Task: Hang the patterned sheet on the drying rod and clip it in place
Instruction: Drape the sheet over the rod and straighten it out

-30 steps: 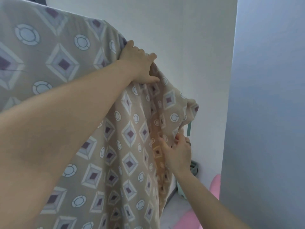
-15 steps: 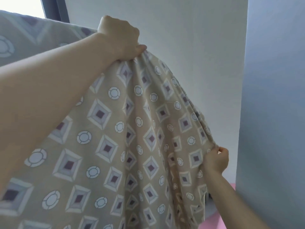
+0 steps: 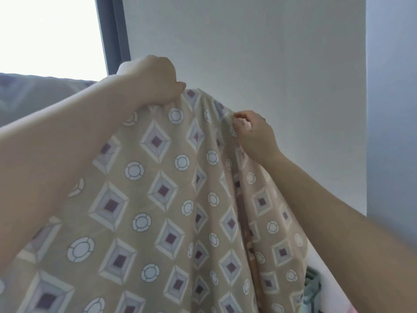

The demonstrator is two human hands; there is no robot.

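Patterned sheet (image 3: 162,199): left hand (image 3: 155,82) fisted on its top, right hand (image 3: 252,134) pinching its right edge; we spread evenly before clipping.

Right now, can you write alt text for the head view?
Two bare hands hold a beige patterned sheet high before a white wall: the left hand grips its top edge, the right hand pinches it lower, beside a bright window.

Both arms raised; left hand (image 3: 155,81) fisted, knuckles up; right hand (image 3: 253,134) lower, fingertips (image 3: 237,116) pinched together.
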